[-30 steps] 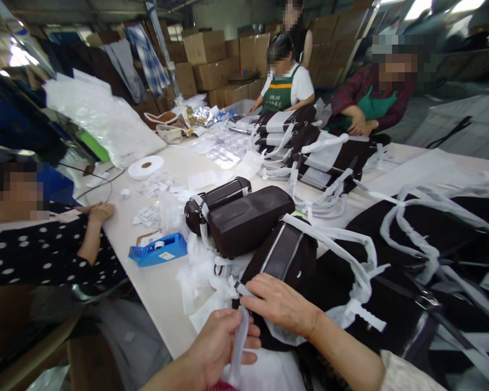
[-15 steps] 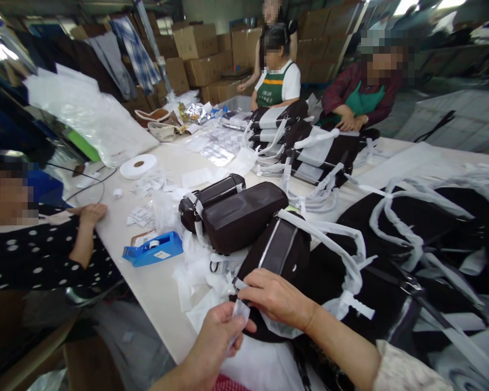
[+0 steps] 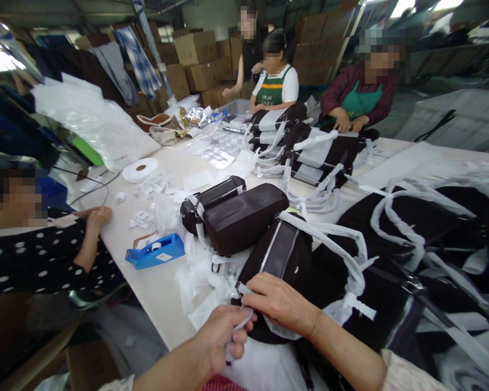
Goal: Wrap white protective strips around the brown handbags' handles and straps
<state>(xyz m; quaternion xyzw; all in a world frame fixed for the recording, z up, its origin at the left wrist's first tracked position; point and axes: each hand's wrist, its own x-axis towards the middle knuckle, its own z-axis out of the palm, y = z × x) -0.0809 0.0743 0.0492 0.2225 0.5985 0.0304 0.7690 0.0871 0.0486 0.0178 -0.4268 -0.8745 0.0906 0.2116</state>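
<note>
My left hand [image 3: 227, 331] pinches a small strip of thin white wrapping material [image 3: 243, 320] between thumb and fingers, at the near end of a dark bag [image 3: 280, 244]. The bag has a silver zipper and a white-wrapped handle [image 3: 330, 225]. Above and to the right, my right hand [image 3: 283, 304] is closed at the same end of the bag, its fingertips on a small pale wrapped tab [image 3: 241, 288]. Exactly what its fingers grip is partly hidden. Both hands nearly touch. White sheets lie under the bag's near end.
A blue tape dispenser [image 3: 157, 251] stands to the left, near a white roll [image 3: 140, 170] and paper scraps. Dark bags [image 3: 246, 214] lie ahead; others with wrapped handles [image 3: 407, 239] fill the right. Co-workers sit at the left and far sides; another person stands behind.
My left thumb and fingers have moved up over the white strip, now mostly covered and closer to my right hand. The standing person in the background has shifted left.
</note>
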